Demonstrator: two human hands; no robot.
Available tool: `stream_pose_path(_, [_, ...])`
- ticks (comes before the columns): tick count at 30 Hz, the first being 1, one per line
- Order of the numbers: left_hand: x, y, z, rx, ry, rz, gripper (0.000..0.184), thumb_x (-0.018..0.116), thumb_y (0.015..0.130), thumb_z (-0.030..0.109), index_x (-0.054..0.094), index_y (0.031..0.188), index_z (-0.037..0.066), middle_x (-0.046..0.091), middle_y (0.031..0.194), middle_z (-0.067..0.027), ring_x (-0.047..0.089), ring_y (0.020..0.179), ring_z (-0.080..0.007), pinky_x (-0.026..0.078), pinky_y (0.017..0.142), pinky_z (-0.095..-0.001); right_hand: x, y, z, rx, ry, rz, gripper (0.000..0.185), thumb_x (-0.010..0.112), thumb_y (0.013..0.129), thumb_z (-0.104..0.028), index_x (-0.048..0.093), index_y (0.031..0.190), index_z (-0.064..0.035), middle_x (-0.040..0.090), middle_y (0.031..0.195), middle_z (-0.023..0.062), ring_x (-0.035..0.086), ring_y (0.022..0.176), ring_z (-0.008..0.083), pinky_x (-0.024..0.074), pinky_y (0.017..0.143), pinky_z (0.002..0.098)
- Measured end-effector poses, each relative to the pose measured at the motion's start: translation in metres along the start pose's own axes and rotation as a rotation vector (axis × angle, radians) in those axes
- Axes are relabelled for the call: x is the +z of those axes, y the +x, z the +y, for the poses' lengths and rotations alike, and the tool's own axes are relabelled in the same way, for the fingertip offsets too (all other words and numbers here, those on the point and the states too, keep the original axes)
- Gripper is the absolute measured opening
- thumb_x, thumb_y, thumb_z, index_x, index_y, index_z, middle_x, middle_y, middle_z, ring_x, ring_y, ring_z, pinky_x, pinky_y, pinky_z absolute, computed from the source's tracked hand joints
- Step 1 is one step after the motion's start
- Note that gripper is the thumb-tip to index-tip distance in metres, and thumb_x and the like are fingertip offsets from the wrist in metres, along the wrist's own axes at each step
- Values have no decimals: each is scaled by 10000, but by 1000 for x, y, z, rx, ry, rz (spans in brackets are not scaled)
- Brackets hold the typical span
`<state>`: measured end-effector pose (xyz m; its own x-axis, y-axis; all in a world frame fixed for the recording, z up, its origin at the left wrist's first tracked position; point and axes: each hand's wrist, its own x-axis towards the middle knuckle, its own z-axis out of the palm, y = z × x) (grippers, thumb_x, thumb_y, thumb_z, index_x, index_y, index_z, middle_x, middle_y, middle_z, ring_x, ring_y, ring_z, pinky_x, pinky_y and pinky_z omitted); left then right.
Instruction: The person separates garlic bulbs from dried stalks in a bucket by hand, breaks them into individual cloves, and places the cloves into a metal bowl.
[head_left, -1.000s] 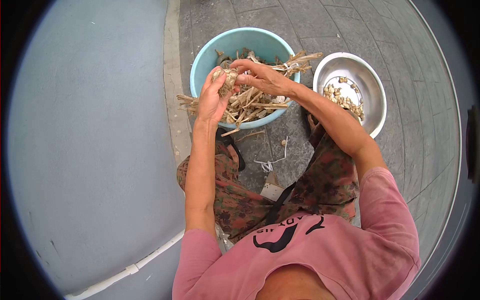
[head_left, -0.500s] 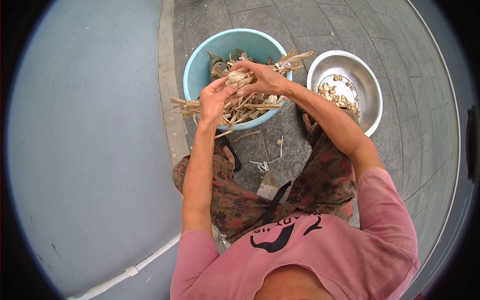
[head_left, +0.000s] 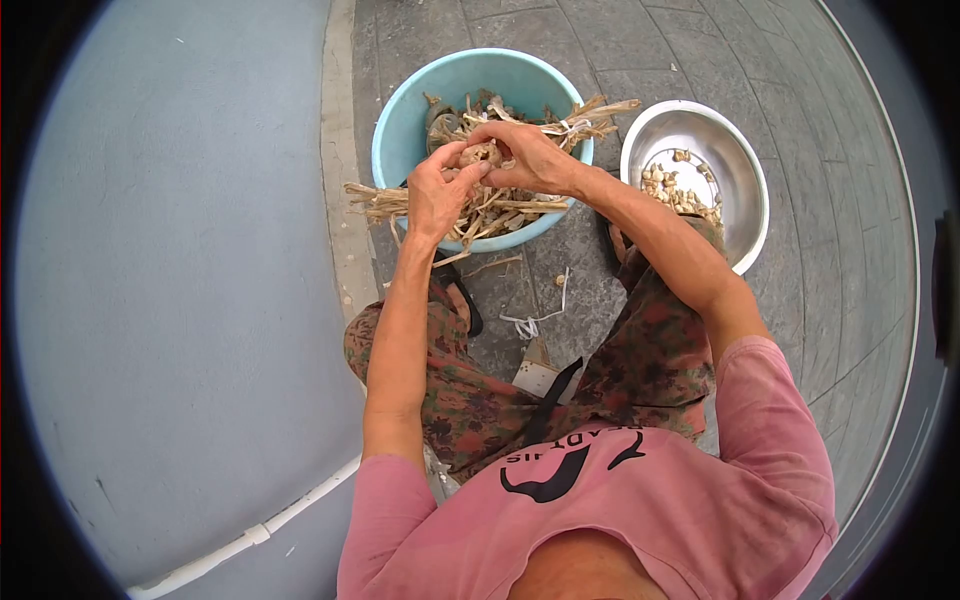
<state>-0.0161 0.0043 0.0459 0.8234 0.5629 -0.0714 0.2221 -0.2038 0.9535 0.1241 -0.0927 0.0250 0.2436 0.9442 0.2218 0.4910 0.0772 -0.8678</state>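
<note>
One garlic bulb (head_left: 483, 154) is held up over the middle of the blue tub (head_left: 408, 118), well inside its rim, with both hands on it. The left hand (head_left: 437, 193) grips it from the left and near side, thumb and fingers closed against the skin; the right hand (head_left: 527, 160) grips it from the right, its fingers curled over the far side. A dark gap shows in the bulb's top.

It should be light and easy to hold up, firm in the cloves but brittle in its papery skin, which would likely slip and flake under a rubbing thumb. The sound hold looks to be low around the sides with one hand, leaving the thumb of the other the edge of that gap; a hard squeeze could bruise a clove.

Dry stalks (head_left: 378, 203) stick out over the tub's near left edge, and a tied bundle (head_left: 590, 122) juts past its right edge. Just beside that right edge, on the floor (head_left: 820, 250), sits the metal bowl (head_left: 742, 185), with loose cloves (head_left: 662, 187) gathered toward its near left side.
</note>
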Motion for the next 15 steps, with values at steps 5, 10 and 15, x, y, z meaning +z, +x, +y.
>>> stream_pose_path(5, [2,3,-10,-90,-123,-15,305,531,843,142,541,1083,-44,593,703,-66,525,526,-79,446,485,-213,-2,-3,-2,18,-115,-31,386,664,661,-177,544,1001,-40,570,826,115,552,768,213,427,664,330])
stream_pose_path(10, [5,-2,-12,-105,-160,-6,340,484,861,144,491,1138,-53,591,770,-95,530,522,-88,459,469,-221,-5,-2,-3,14,44,-68,383,645,715,-203,534,1046,-45,521,757,53,473,657,140,400,585,297])
stream_pose_path(15, [4,2,-13,-63,-202,-9,378,502,871,185,467,1162,-54,577,768,-92,534,520,-97,452,433,-224,0,-1,-6,20,77,4,397,618,705,-175,507,1059,-35,506,751,41,458,656,126,393,592,275])
